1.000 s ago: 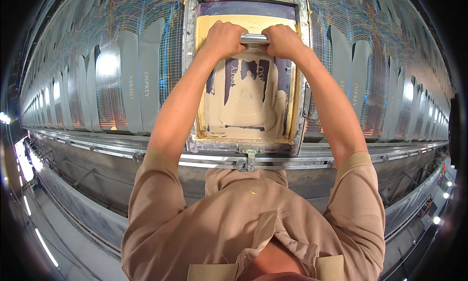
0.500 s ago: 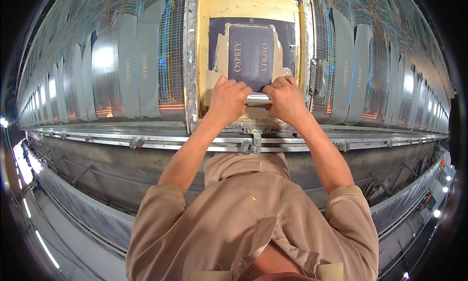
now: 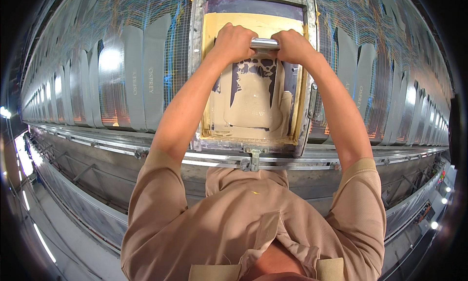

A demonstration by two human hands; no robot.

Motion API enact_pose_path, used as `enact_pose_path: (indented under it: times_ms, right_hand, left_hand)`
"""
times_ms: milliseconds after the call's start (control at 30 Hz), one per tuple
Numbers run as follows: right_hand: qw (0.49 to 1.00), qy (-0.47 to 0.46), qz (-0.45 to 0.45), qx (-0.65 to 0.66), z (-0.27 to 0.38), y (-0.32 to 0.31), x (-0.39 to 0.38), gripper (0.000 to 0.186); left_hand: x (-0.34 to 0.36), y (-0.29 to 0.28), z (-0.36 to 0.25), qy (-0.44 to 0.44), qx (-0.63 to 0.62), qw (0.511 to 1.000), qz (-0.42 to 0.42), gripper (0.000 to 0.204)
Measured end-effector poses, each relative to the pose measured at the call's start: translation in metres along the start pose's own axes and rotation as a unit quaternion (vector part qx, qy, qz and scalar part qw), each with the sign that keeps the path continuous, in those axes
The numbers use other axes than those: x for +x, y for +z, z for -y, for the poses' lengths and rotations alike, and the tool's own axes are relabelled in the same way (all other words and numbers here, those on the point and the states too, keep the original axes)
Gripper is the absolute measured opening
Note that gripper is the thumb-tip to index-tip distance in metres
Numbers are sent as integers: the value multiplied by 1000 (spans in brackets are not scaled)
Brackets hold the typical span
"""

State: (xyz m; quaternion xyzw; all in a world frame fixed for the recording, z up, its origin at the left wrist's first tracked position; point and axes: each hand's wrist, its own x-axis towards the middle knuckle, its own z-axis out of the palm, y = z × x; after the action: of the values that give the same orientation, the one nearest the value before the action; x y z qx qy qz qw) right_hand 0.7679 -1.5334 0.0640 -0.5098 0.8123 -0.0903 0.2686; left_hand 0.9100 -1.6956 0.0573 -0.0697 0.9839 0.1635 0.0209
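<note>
- Nearest, at six o'clock from the frame's middle: one tan shirt [image 3: 234,208], its two sleeves around the forearms.
- Just beyond it, a silver rail [image 3: 214,160] runs crosswise, with one metal bracket [image 3: 254,160] at the frame's near edge, also six o'clock.
- One metal frame [image 3: 196,47] with a screen inside; it looks rigid and fairly heavy, best lifted by its sides.
- Within it, one spread of beige paste [image 3: 251,105] reaches from the centre to six o'clock, wet and probably slippery, with dark patches showing through near the hands.
- One metal bar [image 3: 265,43] sits over the paste at twelve o'clock. It seems stiff and manageable for two hands; smeared paste could make it slick, so each end is the place to grasp. What lies beneath it is hidden.
- Two hands: the left hand [image 3: 235,41] at eleven o'clock, the right hand [image 3: 295,46] at one, fingers curled narrowly round the bar's ends.
- Farther out, grey panels [image 3: 131,76] in rows at nine and three o'clock; the nearest two on each side are distinct, the rest too crowded to count.
</note>
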Motion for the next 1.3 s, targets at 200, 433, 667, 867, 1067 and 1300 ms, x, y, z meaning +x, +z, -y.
enact_pose_path:
  times_ms: [200, 433, 667, 867, 1067, 1300]
  right_hand:
    - [999, -12, -24, 42, -1, 7, 1, 20]
    - [990, -102, -95, -3, 34, 67, -81, 20]
    - [974, -145, -132, 115, 63, 104, -174, 30]
    - [848, 336, -389, 130, -48, 98, -156, 41]
    - [822, 319, -332, 336, -61, 84, -159, 41]
    - [834, 258, -383, 301, 64, 121, -94, 36]
  left_hand:
    - [1, 7, 4, -2, -32, 999, -9, 18]
    - [-99, 33, -37, 38, -47, 997, -53, 17]
    - [-200, 40, -86, 24, -37, 997, -60, 32]
    - [-197, 36, -88, 14, -28, 999, -11, 32]
    - [-202, 37, -84, 24, -18, 997, -69, 29]
    - [-261, -8, 10, -7, -13, 997, -71, 29]
